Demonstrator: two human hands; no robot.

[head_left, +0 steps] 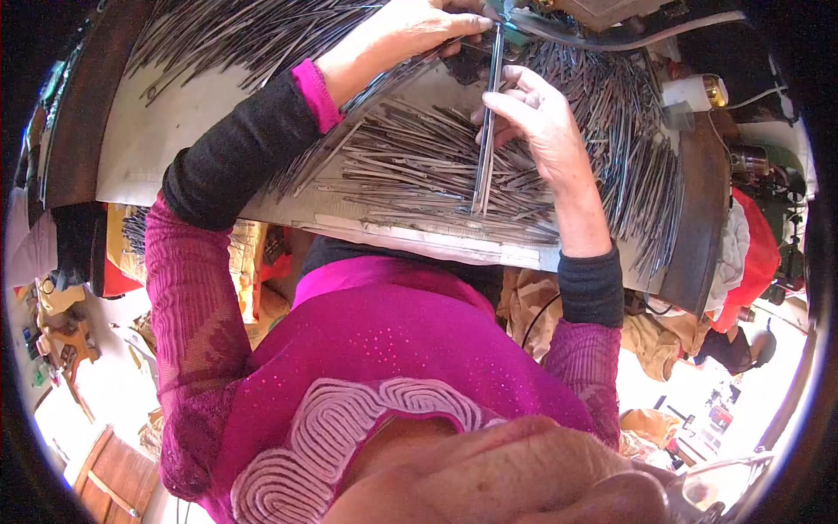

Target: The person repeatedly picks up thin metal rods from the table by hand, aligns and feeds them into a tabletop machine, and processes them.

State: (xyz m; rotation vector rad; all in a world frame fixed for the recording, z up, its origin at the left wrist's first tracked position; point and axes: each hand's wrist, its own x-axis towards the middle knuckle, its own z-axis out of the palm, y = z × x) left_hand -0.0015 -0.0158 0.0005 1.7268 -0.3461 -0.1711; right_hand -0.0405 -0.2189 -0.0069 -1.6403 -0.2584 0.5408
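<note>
Now my right fingers [506, 106] pinched slim strips [485, 168], best kept aligned, I judged; whether my left fingers [467, 24] gripped, I couldn't tell

Left arm [196, 279]: bent, its upper stretch slanting far and right. Left wrist [349, 68]: bare. Left hand [428, 28]: on the far side, fingers pointing right, tips close together; grip unclear to me from here. Right arm [585, 362]: reaching far, fairly straight. Right wrist [580, 218]: bare. Right hand [537, 118]: nearer than the left, thumb and fingers pinched, pointing left.
</note>
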